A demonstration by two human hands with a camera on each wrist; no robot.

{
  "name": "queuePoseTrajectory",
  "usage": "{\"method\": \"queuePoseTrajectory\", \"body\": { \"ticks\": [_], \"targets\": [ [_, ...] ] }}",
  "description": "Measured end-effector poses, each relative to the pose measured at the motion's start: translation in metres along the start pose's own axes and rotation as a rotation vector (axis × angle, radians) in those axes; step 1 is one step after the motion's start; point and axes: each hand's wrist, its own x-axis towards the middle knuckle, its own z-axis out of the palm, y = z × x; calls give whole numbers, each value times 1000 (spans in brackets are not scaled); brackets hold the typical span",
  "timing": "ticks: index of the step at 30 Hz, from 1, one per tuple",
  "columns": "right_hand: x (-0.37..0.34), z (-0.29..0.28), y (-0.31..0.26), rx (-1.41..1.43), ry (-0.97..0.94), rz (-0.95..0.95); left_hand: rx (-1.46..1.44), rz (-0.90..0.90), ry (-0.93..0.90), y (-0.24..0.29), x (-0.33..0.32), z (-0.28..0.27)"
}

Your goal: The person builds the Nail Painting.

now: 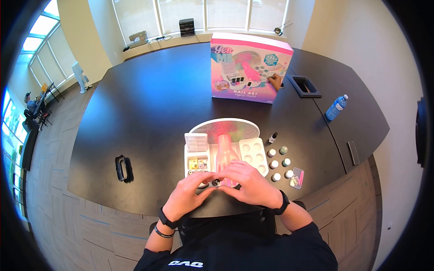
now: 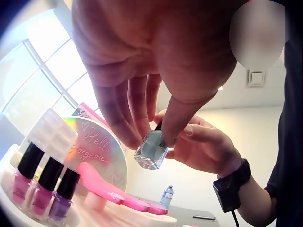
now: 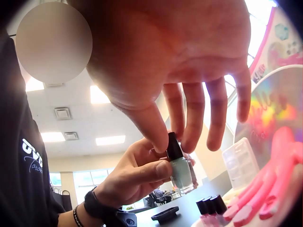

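Bright one, this: daylight floods from the windows (image 1: pixel 183 16) up top in the head view, laying bluish sheen across the table (image 1: pixel 135 77), upper left of centre; edges bow, corners go black. Left wrist: upper left burns white, the left hand (image 2: pixel 156 61) sits shadowed. Right wrist: ceiling lights (image 3: pixel 110 140) blown out at left, rainbow glare on the mirror panel (image 3: pixel 258 106) at right.

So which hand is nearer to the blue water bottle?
The right. The blue water bottle stands ahead and to the right of both hands; the right hand is on the side towards it, and the left hand is farther off, to the left.
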Motion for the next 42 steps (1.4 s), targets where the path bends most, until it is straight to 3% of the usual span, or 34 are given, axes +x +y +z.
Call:
{"method": "queuePoseTrajectory", "body": {
  "ticks": [10,15,27,42],
  "targets": [
    [-6,-22,12,-87,86,57,104,-13,36,-14,-8,-25],
    [-14,-31,21,-87,106,103,107,-119,10,-22,-13,-30],
    [-26,-43,21,-132,135,153,270,-9,5,-34,-16,-29],
    [-33,-51,23,-174,160,169,382,-19,7,-41,-15,-25]
  ]
}}
